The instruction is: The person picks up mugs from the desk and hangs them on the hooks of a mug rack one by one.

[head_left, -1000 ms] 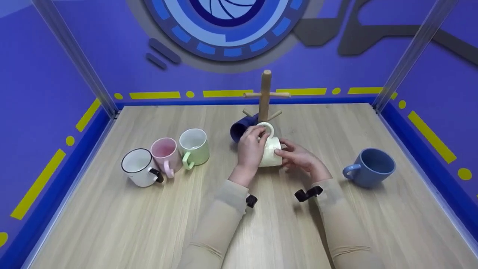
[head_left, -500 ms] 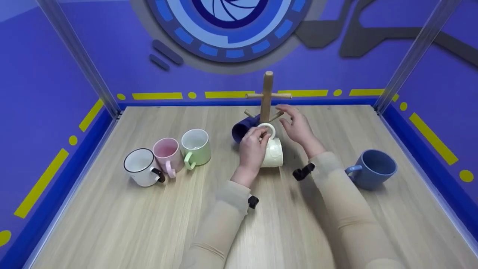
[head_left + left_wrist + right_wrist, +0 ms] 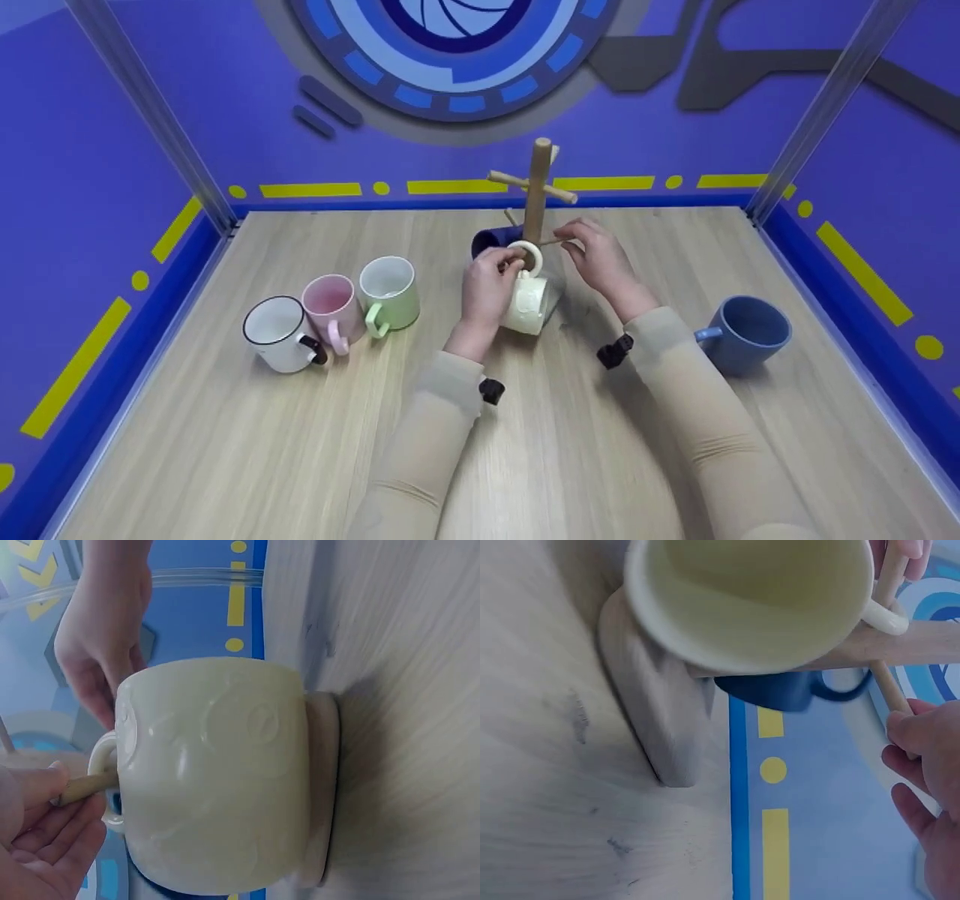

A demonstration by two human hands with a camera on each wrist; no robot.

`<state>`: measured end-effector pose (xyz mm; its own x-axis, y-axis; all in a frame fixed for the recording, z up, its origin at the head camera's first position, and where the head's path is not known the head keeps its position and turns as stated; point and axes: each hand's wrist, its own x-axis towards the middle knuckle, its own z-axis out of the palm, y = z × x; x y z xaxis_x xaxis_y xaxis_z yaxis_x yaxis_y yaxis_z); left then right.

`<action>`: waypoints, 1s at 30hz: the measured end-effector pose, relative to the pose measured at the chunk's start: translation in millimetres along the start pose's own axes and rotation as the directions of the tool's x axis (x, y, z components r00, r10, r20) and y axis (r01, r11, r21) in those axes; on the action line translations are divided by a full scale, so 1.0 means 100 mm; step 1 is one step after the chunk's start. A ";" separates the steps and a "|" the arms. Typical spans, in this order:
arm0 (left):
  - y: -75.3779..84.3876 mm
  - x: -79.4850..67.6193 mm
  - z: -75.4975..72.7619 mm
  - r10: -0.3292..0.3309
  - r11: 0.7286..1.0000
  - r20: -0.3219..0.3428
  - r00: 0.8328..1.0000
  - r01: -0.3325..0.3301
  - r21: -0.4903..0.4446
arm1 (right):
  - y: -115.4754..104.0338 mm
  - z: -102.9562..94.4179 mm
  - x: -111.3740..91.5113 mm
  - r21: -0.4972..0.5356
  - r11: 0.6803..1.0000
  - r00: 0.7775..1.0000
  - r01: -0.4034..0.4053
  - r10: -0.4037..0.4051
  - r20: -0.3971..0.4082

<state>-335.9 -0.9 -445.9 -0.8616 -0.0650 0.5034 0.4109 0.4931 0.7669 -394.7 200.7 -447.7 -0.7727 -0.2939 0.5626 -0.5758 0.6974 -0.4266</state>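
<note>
A wooden mug tree stands on the table with several pegs. Its lower front peg carries a cream mug by the handle, the mug hanging sideways. My left hand pinches that peg's end between thumb and fingers, beside the handle. On the right, my right hand pinches another lower peg with thumb and forefinger. A dark blue mug hangs behind the left hand, partly hidden. The right wrist view shows the cream mug's open mouth and the tree's wooden base.
At left stand a white mug with a black rim, a pink mug and a green mug, close together. A blue-grey mug stands at right, near the right forearm. Blue panels enclose the table.
My right hand has left the cream mug and now pinches a right-hand peg. The mug tree has turned, carrying the cream mug and my left hand slightly left.
</note>
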 end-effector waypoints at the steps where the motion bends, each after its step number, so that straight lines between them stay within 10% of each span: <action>1: -0.01 0.02 -0.02 -0.024 1.000 0.013 1.000 0.025 -0.018 | 0.00 0.01 -0.03 -0.004 1.000 1.000 0.013 -0.013 -0.020; 11: -0.09 0.27 -0.21 -0.220 0.973 0.160 0.962 0.229 -0.040 | -0.01 0.07 -0.32 -0.098 0.975 0.956 0.201 -0.217 -0.196; 22: -0.11 0.50 -0.26 -0.244 0.970 0.232 0.942 0.235 0.069 | -0.19 0.22 -0.51 -0.091 0.939 0.875 0.332 -0.342 -0.343; 30: -0.15 0.63 -0.22 -0.228 0.970 0.224 0.948 0.201 0.136 | -0.35 0.29 -0.50 -0.063 0.928 0.861 0.367 -0.364 -0.355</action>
<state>-389.4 -31.4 -416.9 -0.9768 0.0202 0.2130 0.1846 0.5834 0.7909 -344.0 172.2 -481.0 -0.3610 -0.2753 0.8910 -0.8009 0.5810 -0.1449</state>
